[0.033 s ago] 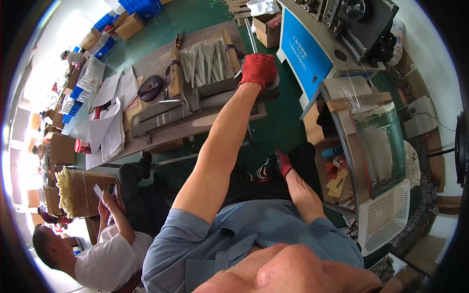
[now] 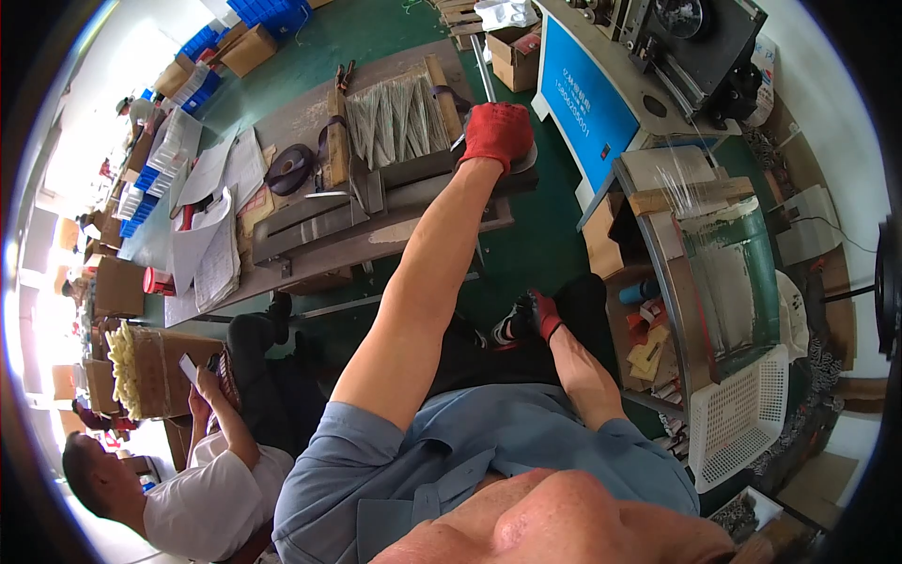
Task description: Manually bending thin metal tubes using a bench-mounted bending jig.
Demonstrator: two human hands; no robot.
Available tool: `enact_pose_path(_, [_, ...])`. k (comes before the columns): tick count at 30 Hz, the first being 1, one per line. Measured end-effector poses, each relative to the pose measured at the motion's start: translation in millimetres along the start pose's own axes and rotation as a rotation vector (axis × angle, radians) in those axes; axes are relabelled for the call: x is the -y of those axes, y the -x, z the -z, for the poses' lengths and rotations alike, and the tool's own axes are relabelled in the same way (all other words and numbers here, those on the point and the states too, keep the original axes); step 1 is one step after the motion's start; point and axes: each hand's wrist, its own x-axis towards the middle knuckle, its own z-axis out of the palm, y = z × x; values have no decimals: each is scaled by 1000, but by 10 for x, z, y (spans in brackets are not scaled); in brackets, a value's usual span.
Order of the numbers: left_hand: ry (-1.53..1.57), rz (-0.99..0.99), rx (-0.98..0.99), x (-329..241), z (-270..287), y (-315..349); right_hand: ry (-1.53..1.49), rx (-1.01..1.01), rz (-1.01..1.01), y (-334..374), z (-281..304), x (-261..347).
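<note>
My left arm reaches out to the far end of a workbench. On it, my left hand, in a red work glove, is closed at the end of a long metal fixture. A metal lever rises out of the fist; its lower part is hidden under the glove. Beside the hand lies a bundle of thin grey strips between two wooden bars. Low by my knee is my right hand, in a red and dark glove. Its fingers are partly hidden.
A blue-fronted machine stands beyond the bench on the right. Nearer is a metal rack with a white plastic basket. Papers and a dark tape roll lie on the bench. A seated person holds a phone at left.
</note>
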Motion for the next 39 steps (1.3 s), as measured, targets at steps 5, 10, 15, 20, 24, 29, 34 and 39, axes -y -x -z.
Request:
enact_pose_path(5, [9, 4, 13, -5, 25, 2, 38, -42, 67, 94, -89, 40])
enact_pose_path(10, [16, 2, 12, -37, 44, 0, 83, -82, 71, 85, -67, 43])
enact_pose_path(15, [-37, -44, -80, 10, -10, 23, -13, 18, 58, 72, -54, 39])
enact_pose_path(20, [-24, -43, -97, -4, 13, 42, -14, -45, 39, -19, 11, -16])
enact_pose_path(24, [-12, -67, -92, -33, 5, 17, 23, -29, 82, -84, 124, -23])
enact_pose_path(29, [-10, -20, -12, 66, -47, 10, 129, -49, 104, 210, -156, 96])
enact_pose_path(34, [-6, -45, -34, -4, -40, -25, 202, -12, 162, 264, -121, 154])
enact_pose_path(39, [-12, -49, -96, 47, -100, -40, 380, -21, 260, 208, -118, 126])
